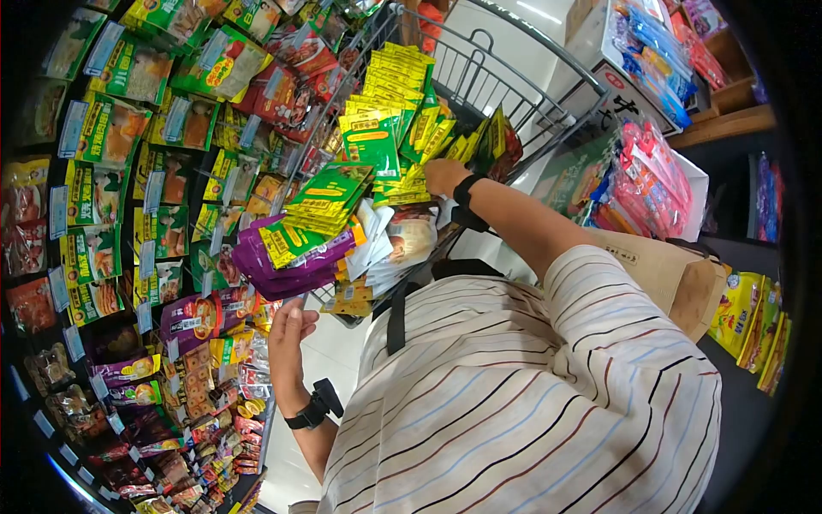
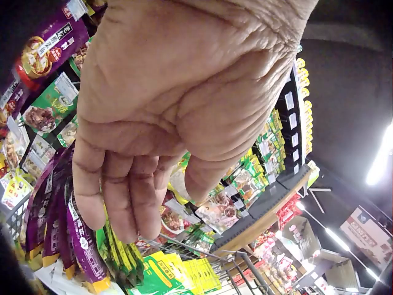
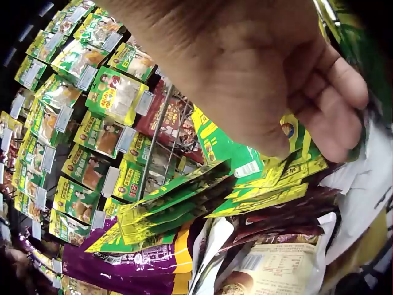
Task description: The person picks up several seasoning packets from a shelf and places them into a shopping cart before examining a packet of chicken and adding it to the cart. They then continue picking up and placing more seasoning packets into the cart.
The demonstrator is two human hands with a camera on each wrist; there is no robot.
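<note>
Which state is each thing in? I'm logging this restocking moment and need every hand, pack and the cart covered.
Left hand: raised under the purple packs, fingers loosely bent, holding nothing.
Right hand: in the cart, fingers curled on yellow-green packs.
Purple packs: stacked flat at the cart's near end.
Cart: piled full of packs.
Shelf packs: hanging in rows on pegs.

A wire shopping cart (image 1: 514, 81) is carrying stacked green-yellow packets (image 1: 385, 111), purple packets (image 1: 287, 257) and white pouches (image 1: 390, 244).
</note>
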